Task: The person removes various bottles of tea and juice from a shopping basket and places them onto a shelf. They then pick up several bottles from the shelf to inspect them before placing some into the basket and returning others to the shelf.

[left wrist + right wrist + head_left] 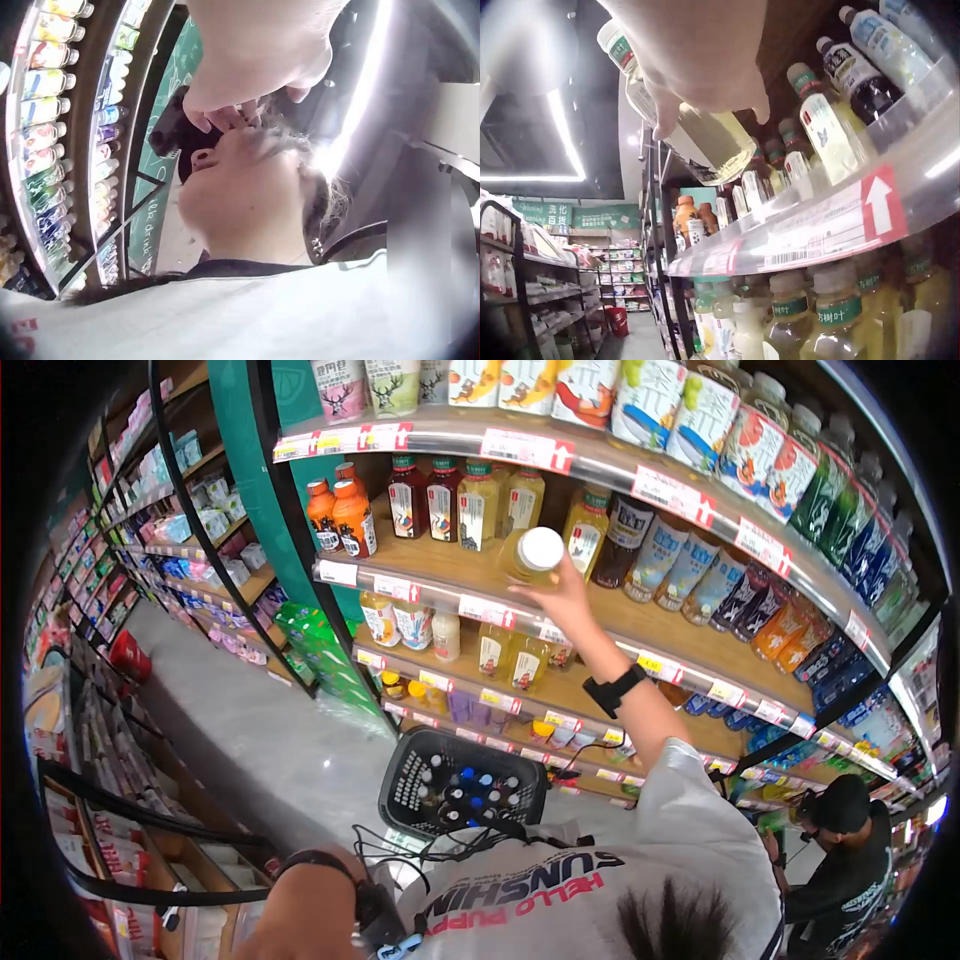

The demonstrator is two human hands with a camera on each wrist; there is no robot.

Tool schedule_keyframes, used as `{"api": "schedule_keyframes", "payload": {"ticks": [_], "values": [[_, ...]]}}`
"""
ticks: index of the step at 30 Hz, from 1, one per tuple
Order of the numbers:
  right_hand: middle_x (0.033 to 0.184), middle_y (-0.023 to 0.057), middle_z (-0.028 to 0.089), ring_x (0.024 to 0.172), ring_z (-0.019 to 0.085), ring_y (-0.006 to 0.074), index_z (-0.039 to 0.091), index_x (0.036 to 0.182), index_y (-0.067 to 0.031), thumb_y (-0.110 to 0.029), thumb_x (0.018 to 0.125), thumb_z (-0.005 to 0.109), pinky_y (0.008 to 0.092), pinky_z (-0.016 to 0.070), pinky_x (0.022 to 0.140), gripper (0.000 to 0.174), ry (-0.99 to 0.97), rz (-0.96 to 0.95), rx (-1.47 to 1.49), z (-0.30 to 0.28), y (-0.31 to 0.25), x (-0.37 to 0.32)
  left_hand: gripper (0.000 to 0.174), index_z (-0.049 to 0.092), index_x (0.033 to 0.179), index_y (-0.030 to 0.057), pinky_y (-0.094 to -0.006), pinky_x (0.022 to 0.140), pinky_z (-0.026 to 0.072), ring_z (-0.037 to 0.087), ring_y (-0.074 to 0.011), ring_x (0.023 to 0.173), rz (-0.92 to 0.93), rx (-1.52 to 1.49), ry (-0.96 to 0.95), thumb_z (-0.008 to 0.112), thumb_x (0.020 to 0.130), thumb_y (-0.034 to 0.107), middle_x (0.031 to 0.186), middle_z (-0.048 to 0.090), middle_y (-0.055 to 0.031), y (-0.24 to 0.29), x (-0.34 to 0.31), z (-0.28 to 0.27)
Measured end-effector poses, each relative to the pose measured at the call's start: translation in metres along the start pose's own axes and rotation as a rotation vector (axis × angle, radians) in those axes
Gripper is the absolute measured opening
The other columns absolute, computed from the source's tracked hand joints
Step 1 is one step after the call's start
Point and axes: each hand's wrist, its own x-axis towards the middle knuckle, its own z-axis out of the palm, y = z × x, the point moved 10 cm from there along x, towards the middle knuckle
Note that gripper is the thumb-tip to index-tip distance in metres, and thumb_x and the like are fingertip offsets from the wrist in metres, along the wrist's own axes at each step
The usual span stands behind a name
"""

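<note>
In the head view my right hand (565,600) holds a bottle (530,556) of pale yellow drink, its white cap toward the camera, in front of the middle shelf. The right wrist view shows this hand (697,60) with fingers curled round the same bottle (716,146), which is tilted above the shelf edge. My left hand (262,52) is raised beside the head in the left wrist view, fingers bent close to a black device (174,135); whether they grip it is hidden. Only the left forearm appears at the bottom of the head view.
Bottles line the shelves, including juice bottles (478,505) behind the held one. A black basket (400,770) with several bottles stands on the floor (270,735) below. Another person (850,860) is at the lower right. Black cables cross near the shirt.
</note>
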Motion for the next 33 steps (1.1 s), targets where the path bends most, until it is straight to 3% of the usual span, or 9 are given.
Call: {"api": "schedule_keyframes", "payload": {"ticks": [3, 9, 12, 17, 21, 24, 27, 30, 33], "values": [[0.121, 0.0155, 0.044, 0.112, 0.044, 0.0229, 0.032, 0.122, -0.0072, -0.015, 0.057, 0.079, 0.0373, 0.0409, 0.09, 0.081, 0.015, 0.044, -0.034, 0.023, 0.029, 0.024, 0.02, 0.059, 0.094, 0.0025, -0.0415, 0.077, 0.0443, 0.055, -0.0225, 0.091, 0.064, -0.076, -0.179, 0.047, 0.085, 0.015, 0.099, 0.055, -0.01, 0.032, -0.005, 0.005], [0.101, 0.0171, 0.057, 0.093, 0.056, 0.0251, 0.036, 0.114, 0.0012, -0.012, 0.06, 0.077, 0.0326, 0.045, 0.079, 0.069, 0.167, 0.082, -0.009, 0.029, 0.093, 0.068, 0.025, 0.057, 0.096, -0.0002, -0.04, 0.073, 0.0441, 0.055, -0.027, 0.084, -0.433, 0.201, -0.462, 0.05, 0.085, 0.021, 0.088, 0.057, -0.0113, -0.006, -0.051, -0.014], [0.101, 0.0168, 0.058, 0.092, 0.057, 0.024, 0.042, 0.112, 0.0037, -0.012, 0.063, 0.074, 0.0325, 0.0444, 0.079, 0.061, 0.156, 0.183, 0.083, 0.027, 0.093, 0.077, 0.041, 0.052, 0.112, 0.0007, -0.0382, 0.079, 0.0428, 0.054, -0.0263, 0.087, -0.593, 0.481, -0.38, 0.05, 0.084, 0.031, 0.099, 0.057, -0.0139, -0.034, -0.077, -0.045], [0.104, 0.0135, 0.056, 0.092, 0.055, 0.0198, 0.04, 0.12, 0.0015, -0.009, 0.07, 0.069, 0.0291, 0.0427, 0.079, 0.059, 0.118, 0.144, 0.02, 0.035, 0.117, 0.091, 0.05, 0.043, 0.125, 0.0093, -0.0375, 0.09, 0.0389, 0.053, -0.0268, 0.095, -0.753, 0.323, -0.413, 0.047, 0.084, 0.037, 0.111, 0.053, -0.0137, -0.055, -0.093, -0.057], [0.11, 0.0181, 0.052, 0.1, 0.051, 0.0253, 0.036, 0.123, 0.0018, -0.015, 0.071, 0.068, 0.0302, 0.0397, 0.084, 0.063, 0.089, 0.2, -0.156, 0.037, 0.11, 0.085, 0.05, 0.041, 0.12, -0.0068, -0.0411, 0.084, 0.0384, 0.049, -0.0309, 0.1, -0.763, 0.192, -0.362, 0.054, 0.084, 0.025, 0.117, 0.048, -0.0147, -0.082, -0.12, -0.057], [0.118, 0.0209, 0.045, 0.11, 0.044, 0.0272, 0.029, 0.127, 0.0022, -0.017, 0.073, 0.066, 0.0307, 0.0353, 0.091, 0.068, 0.227, 0.22, -0.269, 0.028, 0.066, 0.059, 0.045, 0.047, 0.115, -0.0007, -0.0384, 0.09, 0.035, 0.047, -0.0293, 0.105, -1.062, 0.24, 0.024, 0.051, 0.085, 0.032, 0.113, 0.052, -0.0131, -0.112, -0.169, -0.097], [0.12, 0.0205, 0.043, 0.112, 0.043, 0.0301, 0.033, 0.124, 0.0025, -0.019, 0.077, 0.061, 0.0349, 0.0332, 0.095, 0.059, 0.173, -0.163, -0.153, 0.034, 0.011, 0.0, 0.042, 0.044, 0.118, 0.0012, -0.0314, 0.09, 0.0364, 0.049, -0.0174, 0.104, -1.296, 0.538, 0.6, 0.05, 0.086, 0.027, 0.107, 0.055, -0.0085, -0.122, -0.287, -0.161], [0.109, 0.0119, 0.053, 0.105, 0.049, 0.0177, 0.042, 0.12, 0.0004, -0.014, 0.081, 0.058, 0.0301, 0.0379, 0.089, 0.044, -0.495, -0.009, 0.116, 0.083, -0.007, -0.105, 0.042, 0.044, 0.12, 0.005, -0.0288, 0.082, 0.0399, 0.052, -0.015, 0.092, -1.3, 0.617, 1.191, 0.047, 0.084, 0.028, 0.101, 0.057, -0.0046, -0.092, -0.493, -0.182], [0.103, 0.0079, 0.056, 0.097, 0.053, 0.0131, 0.05, 0.112, -0.0019, -0.011, 0.081, 0.057, 0.0273, 0.0415, 0.084, 0.033, -1.102, 0.44, 0.277, 0.125, 0.061, -0.253, 0.04, 0.05, 0.111, 0.0085, -0.0295, 0.074, 0.0399, 0.056, -0.0168, 0.085, -1.558, 0.585, 1.861, 0.05, 0.079, 0.033, 0.097, 0.058, -0.0043, -0.058, -0.647, -0.1]]}}
